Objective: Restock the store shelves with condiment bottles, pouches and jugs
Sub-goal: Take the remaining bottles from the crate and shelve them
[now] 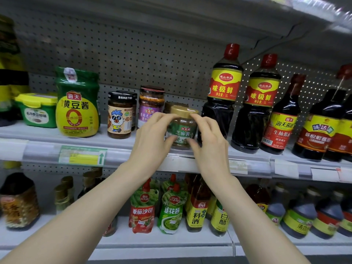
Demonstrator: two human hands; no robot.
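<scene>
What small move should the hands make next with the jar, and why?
Probably release it: the jar seems to stand upright at the shelf front, label forward, while left hand and right hand grip it.

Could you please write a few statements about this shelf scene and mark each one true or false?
1. The left hand and the right hand both hold the gold-lidded jar. True.
2. That jar is down at the lower shelf. False: it is at the front of the upper shelf.
3. The green and yellow pouch stands left of the cartoon-label jar. True.
4. The tall dark bottle just right of the hands has a green cap. False: its cap is red.
5. The red spouted pouch lies flat on the upper shelf. False: it stands upright on the lower shelf.
</scene>
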